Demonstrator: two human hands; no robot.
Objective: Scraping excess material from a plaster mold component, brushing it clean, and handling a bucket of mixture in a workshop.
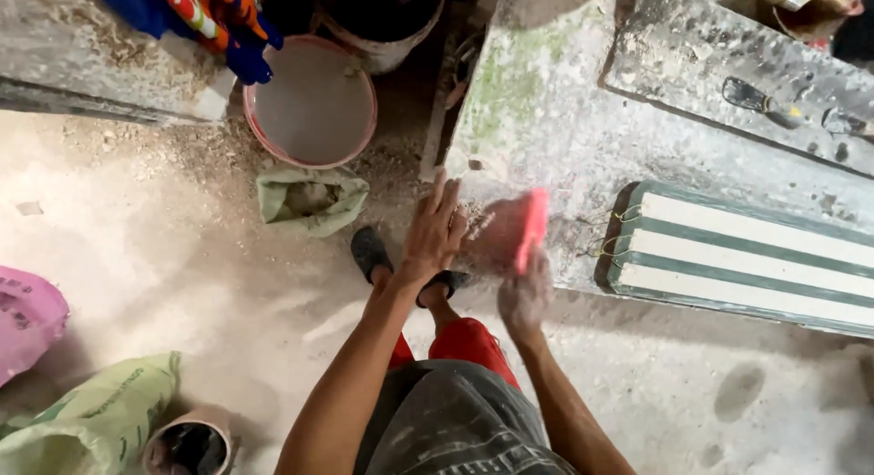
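Your right hand grips the pink scraper by its lower edge at the counter rim; it looks light, stiff, dusty-slick. Left hand hovers spread open alongside.

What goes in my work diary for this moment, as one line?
left hand: open, at bench edge | right hand: holds pink scoop | striped mould: right

Dim, flat light; floor washed out; hands motion-blurred; soft focus w/ edge distortion.
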